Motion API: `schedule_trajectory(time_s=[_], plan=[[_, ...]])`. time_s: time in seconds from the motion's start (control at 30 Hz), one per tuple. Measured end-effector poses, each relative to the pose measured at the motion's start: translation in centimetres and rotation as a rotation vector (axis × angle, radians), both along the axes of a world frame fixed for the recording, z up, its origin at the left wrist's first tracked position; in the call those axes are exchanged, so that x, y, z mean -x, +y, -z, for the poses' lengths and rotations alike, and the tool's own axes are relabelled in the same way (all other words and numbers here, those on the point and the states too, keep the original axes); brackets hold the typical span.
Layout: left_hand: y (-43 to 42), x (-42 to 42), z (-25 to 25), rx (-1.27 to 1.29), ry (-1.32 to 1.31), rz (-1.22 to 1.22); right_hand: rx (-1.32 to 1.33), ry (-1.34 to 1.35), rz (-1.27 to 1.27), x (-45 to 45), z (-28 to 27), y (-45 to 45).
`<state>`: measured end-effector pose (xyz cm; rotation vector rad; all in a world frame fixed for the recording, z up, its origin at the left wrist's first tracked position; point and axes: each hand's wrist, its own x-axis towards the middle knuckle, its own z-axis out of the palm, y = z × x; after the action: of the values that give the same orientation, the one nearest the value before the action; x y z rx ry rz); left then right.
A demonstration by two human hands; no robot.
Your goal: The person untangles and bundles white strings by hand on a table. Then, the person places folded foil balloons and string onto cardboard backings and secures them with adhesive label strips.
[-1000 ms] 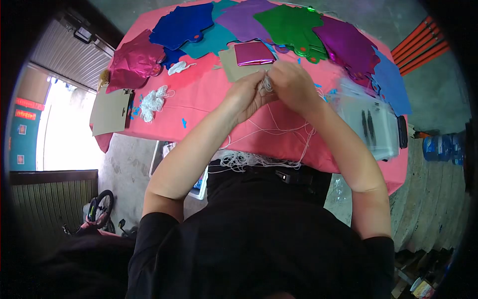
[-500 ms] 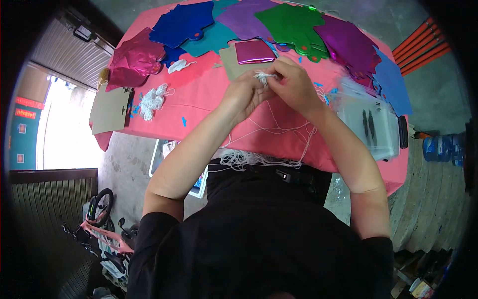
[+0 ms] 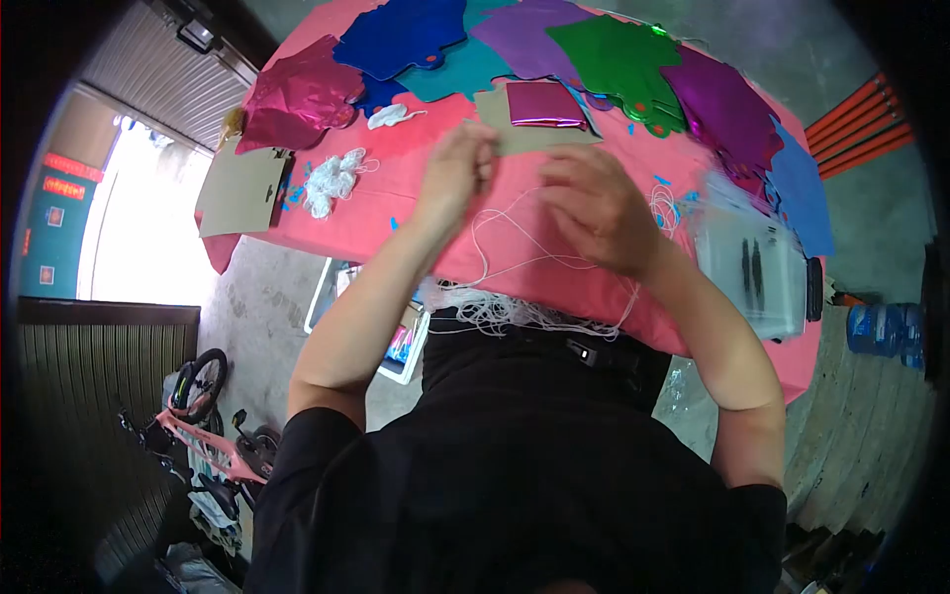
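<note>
Hands just split. Half a second ago both were together over a white string bundle in front of the pink packet (image 3: 546, 104); now left hand (image 3: 457, 178) and right hand (image 3: 599, 213) are well apart above the desk (image 3: 351, 233), bare cloth showing between them. View has shifted a bit too, so the whole desk sits differently in frame.

Left grip: fingers curled in, narrow; can't tell if the bundle is inside. Right grip: fingers bent and blurred, a strand ending right by the tips; can't tell if it's pinched.

White string (image 3: 495, 309) is heaped at the near edge, strands running far across the desk toward the right hand. On the left: white string pile (image 3: 334, 183), smaller white bundle (image 3: 394, 117) just beyond it. Both look the same as before, so the handled bundle hasn't visibly landed there.

My read: two-handed work on that bundle has paused or ended, while the string stays strung out across the workspace.
</note>
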<state>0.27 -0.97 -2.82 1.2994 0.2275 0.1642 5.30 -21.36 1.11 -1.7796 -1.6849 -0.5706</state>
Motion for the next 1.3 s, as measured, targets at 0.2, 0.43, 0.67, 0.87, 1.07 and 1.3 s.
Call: schedule_trajectory(time_s=[0.2, 0.43, 0.67, 0.87, 1.07, 1.3], plan=[[7.8, 4.8, -0.5, -1.047, 0.011, -0.331, 0.013, 0.334, 0.248, -2.6, -0.4, -5.6], [7.9, 6.7, -1.1, -1.875, -0.38, -0.409, 0.261, 0.616, 0.342, -3.0, -0.8, -7.3], [2.9, 5.0, -2.2, -1.542, -0.335, -0.199, 0.442, 0.496, 0.381, -0.3, 3.3, -2.8], [-1.5, 2.7, -2.0, -1.368, -0.408, -0.024, 0.59, 0.352, 0.601, -0.9, 5.1, 0.7], [-0.6, 1.1, -3.0, -1.254, -0.381, 0.049, 0.232, 0.657, 0.287, -4.5, 1.6, -0.6], [-4.6, -4.1, -11.7, -0.319, -0.373, 0.172, -0.12, 0.879, 0.085, -7.7, -12.7, 1.2]])
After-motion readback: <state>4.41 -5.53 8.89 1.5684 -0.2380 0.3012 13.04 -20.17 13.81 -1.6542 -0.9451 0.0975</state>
